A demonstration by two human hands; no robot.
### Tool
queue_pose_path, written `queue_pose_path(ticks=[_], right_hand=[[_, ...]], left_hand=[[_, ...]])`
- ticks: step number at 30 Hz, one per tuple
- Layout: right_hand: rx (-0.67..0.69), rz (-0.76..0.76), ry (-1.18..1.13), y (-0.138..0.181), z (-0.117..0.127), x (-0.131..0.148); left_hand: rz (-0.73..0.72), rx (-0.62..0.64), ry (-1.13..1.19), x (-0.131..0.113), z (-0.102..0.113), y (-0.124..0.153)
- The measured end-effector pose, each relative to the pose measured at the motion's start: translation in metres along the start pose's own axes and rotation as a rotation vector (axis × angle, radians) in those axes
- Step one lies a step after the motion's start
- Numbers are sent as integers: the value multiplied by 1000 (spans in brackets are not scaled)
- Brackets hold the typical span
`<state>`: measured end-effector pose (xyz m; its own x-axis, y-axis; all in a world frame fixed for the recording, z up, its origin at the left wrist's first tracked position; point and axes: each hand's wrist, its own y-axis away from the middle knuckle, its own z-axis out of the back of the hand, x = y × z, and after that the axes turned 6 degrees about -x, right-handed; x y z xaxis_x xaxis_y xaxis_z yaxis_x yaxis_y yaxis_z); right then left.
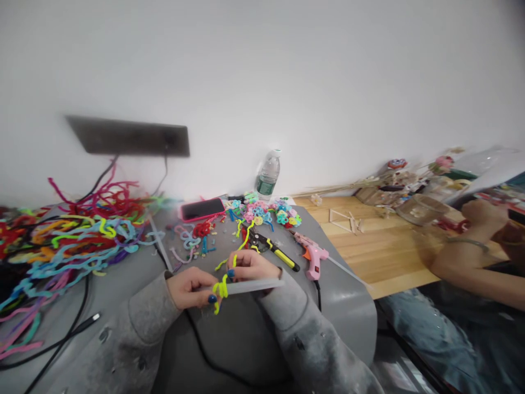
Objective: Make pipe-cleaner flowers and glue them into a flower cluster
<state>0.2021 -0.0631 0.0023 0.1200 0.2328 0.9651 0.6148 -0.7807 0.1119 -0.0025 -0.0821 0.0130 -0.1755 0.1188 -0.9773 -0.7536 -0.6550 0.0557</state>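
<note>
My left hand (pixel 189 290) pinches one end of a translucent white rod (pixel 254 285), which looks like a glue stick. A neon-yellow pipe cleaner (pixel 222 288) is coiled around the rod beside my left fingertips, with a short tail hanging below. Close by on the right, my right hand (pixel 255 265) has its thumb and fingers closed on the pipe cleaner's upper length. The rod's free end extends to the right, below that hand and in front of my right sleeve.
Loose pipe cleaners (pixel 98 230) heap at left beside black cables. Behind my hands lie a phone (pixel 203 209), small pipe-cleaner flowers (pixel 257 212) and yellow-black pliers (pixel 274 250). A water bottle (pixel 268 174) stands behind. Rightward are a pink glue gun (pixel 312 254) and another person's arm (pixel 471 262).
</note>
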Motion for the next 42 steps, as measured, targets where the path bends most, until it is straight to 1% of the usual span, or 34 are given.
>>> queue_pose_path(ticks=[3, 5, 9, 12, 16, 20, 22, 27, 29, 31, 34, 37, 40, 42], right_hand=[[-195, 82, -65, -4, -4, -10], [-274, 104, -35, -5, -6, -13], [-318, 152, 83, -7, -7, -14], [-324, 166, 94, -9, -6, -18], [-272, 186, 30, -11, -7, -24], [-178, 248, -6, -8, -9, -22], [-164, 272, 24, -7, -10, -21], [-224, 303, 127, -8, -11, -23], [-240, 320, 155, -9, -13, -23], [-261, 326, 166, -10, -15, -22], [-258, 264, 75, -9, -16, -21], [-242, 205, -18, -7, -13, -21], [-318, 246, -127, -7, -7, -19], [-414, 312, -251, -8, -4, -19]], left_hand=[[19, -142, 118, 2, 2, -5], [31, -246, 147, 5, 2, -9], [38, -422, 63, 9, 2, -15], [13, -486, -31, 11, 4, -17], [24, -485, -113, 16, 7, -17], [43, -371, -200, 19, 5, -18], [56, -344, -256, 21, 2, -20], [63, -388, -401, 24, 0, -23], [83, -386, -375, 25, 1, -24], [97, -356, -294, 26, 1, -23], [40, -313, -196, 25, -2, -22], [-19, -318, -198, 21, -4, -19], [-31, -355, -288, 18, 4, -13], [-29, -425, -373, 20, 18, -5]])
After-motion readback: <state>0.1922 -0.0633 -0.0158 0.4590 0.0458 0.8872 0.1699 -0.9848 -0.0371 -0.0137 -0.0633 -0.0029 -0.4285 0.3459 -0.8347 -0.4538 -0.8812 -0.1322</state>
